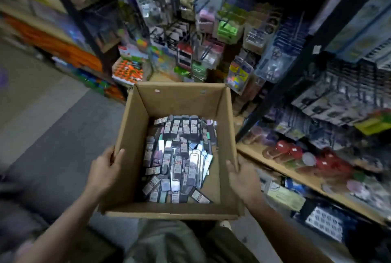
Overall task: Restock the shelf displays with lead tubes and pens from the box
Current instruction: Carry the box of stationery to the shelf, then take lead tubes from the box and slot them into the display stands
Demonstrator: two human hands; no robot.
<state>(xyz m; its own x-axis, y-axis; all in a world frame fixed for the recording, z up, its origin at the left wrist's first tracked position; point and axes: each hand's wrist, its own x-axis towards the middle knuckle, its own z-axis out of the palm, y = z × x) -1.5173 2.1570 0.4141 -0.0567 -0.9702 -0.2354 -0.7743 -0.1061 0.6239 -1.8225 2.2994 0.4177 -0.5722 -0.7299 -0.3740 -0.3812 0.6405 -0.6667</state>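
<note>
Wooden shelf [296,175] at right, carrying red-lidded jars [284,148] in a row, blurred. Lower shelf at centre [157,77] holding orange packets [128,70]. Grey floor [53,133] at left, bare where visible. Cardboard box's [135,135] support not visible.

Dim light, blurred, warped edges

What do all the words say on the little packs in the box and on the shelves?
None can be read.
Packs in the cardboard box: white barcode labels, print too small and blurred.
Hanging packs on the shelves: blurred.
Red-lidded jars: white spot on lids, unreadable.
</note>
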